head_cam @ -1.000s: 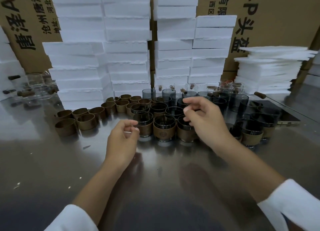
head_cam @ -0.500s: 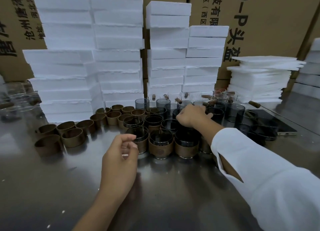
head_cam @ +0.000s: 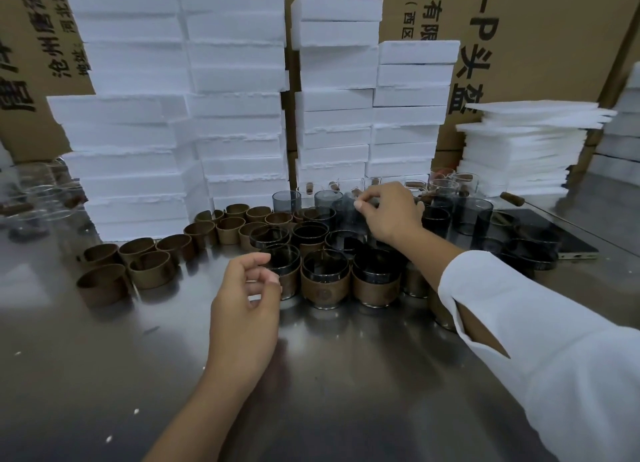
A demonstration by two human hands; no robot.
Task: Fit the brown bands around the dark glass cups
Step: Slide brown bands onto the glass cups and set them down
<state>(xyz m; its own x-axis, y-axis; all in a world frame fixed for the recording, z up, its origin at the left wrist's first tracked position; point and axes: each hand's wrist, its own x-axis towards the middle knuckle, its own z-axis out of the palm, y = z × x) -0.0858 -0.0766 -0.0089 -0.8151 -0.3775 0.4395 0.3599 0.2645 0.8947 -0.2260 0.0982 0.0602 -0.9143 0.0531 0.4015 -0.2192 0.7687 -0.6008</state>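
**Part-way through: front cups banded, many bands and bare cups left**

We judge the job well under way but far from done. In the lower centre of the frame, the banded cups [head_cam: 323,283] form the front rows of the cluster. Three stand plainly in front, and more sit behind them and under the white sleeve [head_cam: 540,357]. Loose bands [head_cam: 150,269] stand on end in rows from the left middle of the frame in towards the cluster, well over a dozen of them. Bare cups [head_cam: 472,216] wait at the back and right of the cluster.

The right hand [head_cam: 391,216] reaches over the cluster to its back row. Its fingers [head_cam: 375,194] and thumb are curled together and seem to pinch the rim of a blurred cup [head_cam: 341,216], though the blur leaves this unsure. The left hand [head_cam: 244,309] hovers low over the tabletop [head_cam: 311,392], just in front of the leftmost banded cup. Its fingers are loosely curled and hold nothing.

As for contents, every dark cup we can see into looks empty. The clear glasses [head_cam: 445,188] behind them hold small brown pieces that we cannot identify. More clear glasses at the left edge are too blurred to read. The foam blocks [head_cam: 235,122] and boxes [head_cam: 540,46] behind show nothing of what is inside.
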